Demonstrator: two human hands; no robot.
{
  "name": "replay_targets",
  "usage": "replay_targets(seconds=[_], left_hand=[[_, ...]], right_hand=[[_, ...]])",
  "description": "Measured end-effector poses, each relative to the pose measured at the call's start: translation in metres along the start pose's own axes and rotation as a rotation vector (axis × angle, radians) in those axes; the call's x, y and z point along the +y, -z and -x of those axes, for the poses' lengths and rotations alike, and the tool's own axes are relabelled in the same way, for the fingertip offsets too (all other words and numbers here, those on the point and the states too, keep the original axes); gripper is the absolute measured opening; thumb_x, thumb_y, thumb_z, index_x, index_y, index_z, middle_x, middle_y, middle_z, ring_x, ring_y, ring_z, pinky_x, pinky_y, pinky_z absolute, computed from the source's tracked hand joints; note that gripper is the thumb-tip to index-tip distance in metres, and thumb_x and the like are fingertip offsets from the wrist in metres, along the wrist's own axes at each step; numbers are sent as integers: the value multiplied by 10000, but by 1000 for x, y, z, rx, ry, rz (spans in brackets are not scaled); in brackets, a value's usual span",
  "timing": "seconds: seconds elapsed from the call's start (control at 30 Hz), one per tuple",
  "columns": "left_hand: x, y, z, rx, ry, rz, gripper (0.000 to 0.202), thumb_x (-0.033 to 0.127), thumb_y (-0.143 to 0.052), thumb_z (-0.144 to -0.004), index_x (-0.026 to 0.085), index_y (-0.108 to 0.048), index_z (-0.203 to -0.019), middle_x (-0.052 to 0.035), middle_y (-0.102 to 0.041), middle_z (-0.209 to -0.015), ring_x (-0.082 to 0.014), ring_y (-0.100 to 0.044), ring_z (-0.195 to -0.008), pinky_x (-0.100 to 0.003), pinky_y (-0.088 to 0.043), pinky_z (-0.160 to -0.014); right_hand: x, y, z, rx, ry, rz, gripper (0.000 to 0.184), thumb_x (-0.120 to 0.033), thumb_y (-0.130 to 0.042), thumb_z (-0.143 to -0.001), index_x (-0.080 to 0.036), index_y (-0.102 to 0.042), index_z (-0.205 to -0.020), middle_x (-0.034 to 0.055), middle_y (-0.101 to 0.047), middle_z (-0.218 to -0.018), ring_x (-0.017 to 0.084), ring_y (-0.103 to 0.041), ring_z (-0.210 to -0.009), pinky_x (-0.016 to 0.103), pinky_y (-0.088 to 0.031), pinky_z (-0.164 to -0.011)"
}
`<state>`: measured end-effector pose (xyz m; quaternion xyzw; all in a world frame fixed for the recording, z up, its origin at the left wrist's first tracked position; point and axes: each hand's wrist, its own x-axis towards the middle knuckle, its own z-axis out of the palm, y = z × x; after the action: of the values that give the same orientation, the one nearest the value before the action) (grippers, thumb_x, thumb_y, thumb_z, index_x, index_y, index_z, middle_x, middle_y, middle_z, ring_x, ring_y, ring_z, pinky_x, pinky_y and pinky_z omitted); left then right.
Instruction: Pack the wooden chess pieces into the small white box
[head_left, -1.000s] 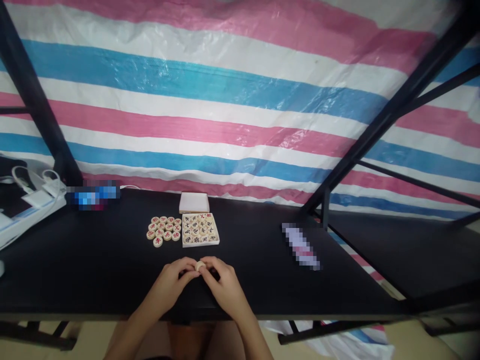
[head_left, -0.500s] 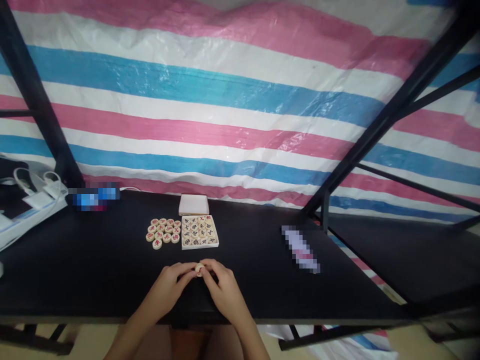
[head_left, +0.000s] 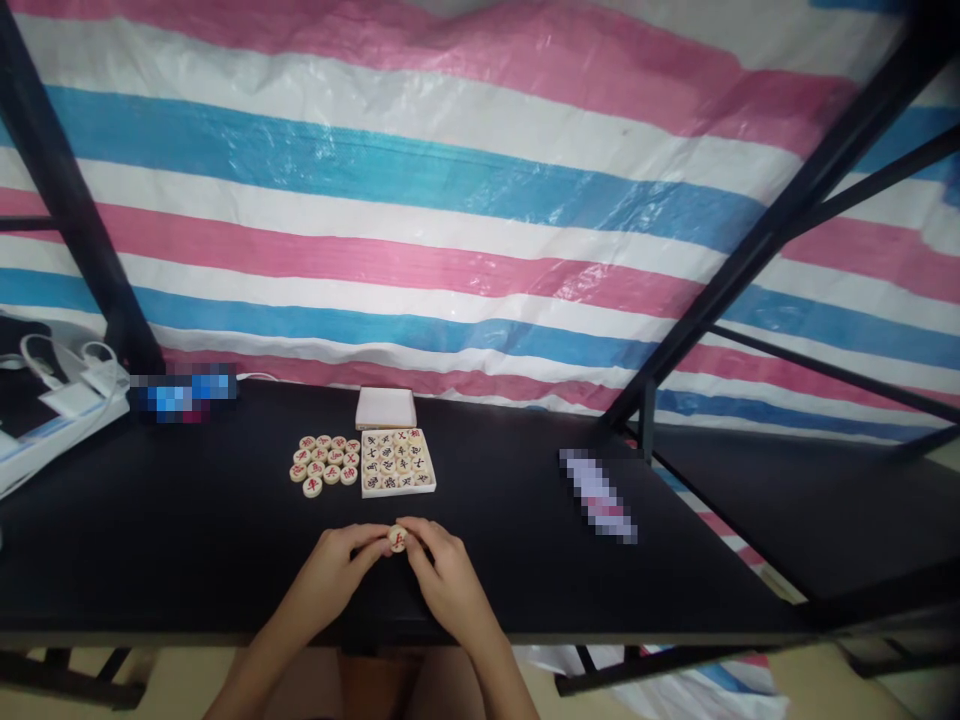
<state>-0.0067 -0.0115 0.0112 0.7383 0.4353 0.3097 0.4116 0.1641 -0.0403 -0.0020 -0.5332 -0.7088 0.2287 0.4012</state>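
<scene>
Between the fingertips of both hands is a round xiangqi piece [head_left: 397, 539] with a red character facing up. My left hand [head_left: 343, 563] pinches its left edge, and my right hand [head_left: 441, 562] pinches its right edge. Beyond the hands stands a white box [head_left: 399, 491] with xiangqi pieces in rows, most marked in black and a couple at the back right in red. To its left, red-marked pieces [head_left: 316, 468] lie in a flat cluster on the black table [head_left: 225, 560].
A white box lid [head_left: 385, 408] lies behind the box. At far left is a white power strip [head_left: 60, 430] with plugs and cables. A blurred blue item [head_left: 184, 395] and a blurred pale item [head_left: 598, 497] rest on the table. Black metal posts [head_left: 720, 270] flank a striped sheet [head_left: 390, 180].
My right thumb has moved off the top of the piece, so its red character now shows. Both hands stay in nearly the same place.
</scene>
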Motion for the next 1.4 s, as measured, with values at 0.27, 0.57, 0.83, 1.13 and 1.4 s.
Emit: replay_targets(seconds=[0.27,0.57,0.83,1.13,1.4], left_hand=[[3,1,1,28,-19,54,240,286,-515,-857,242,-701,-1002,-12,-727,-1020,-195,-660,-940,-275,-491,-859],[-3,-3,1,28,-35,133,225,315,-508,-859,203,-655,-986,-20,-726,-882,-177,-659,-827,-259,-495,-776],[-19,-8,-2,165,5,198,358,284,-495,-825,197,-524,-1171,-5,-658,-801,-151,-621,-712,-267,-499,-703],[-10,-6,-1,144,-17,117,376,241,-468,-820,204,-525,-1190,-17,-650,-867,-131,-587,-695,-244,-482,-683],[-6,-6,2,56,-33,55,304,185,-479,-821,208,-617,-1091,-6,-665,-832,-138,-601,-724,-239,-469,-709]], right_hand=[[1,-1,1,-23,37,-14,311,-151,-561,-797,-220,-597,-1099,29,-689,-946,184,-614,-881,334,-460,-855],[-5,2,-1,-4,65,-100,184,-228,-501,-887,-215,-638,-1009,38,-650,-924,156,-613,-843,245,-488,-731],[-1,23,-73,192,90,367,201,-266,-423,-931,-183,-595,-992,68,-654,-902,197,-595,-870,294,-449,-795],[7,-10,-147,-3,87,831,177,-257,-442,-924,-173,-592,-967,71,-661,-838,195,-575,-825,266,-404,-701],[17,-13,-153,-36,114,906,219,-254,-440,-916,-140,-626,-938,131,-597,-1021,245,-495,-975,337,-390,-783]])
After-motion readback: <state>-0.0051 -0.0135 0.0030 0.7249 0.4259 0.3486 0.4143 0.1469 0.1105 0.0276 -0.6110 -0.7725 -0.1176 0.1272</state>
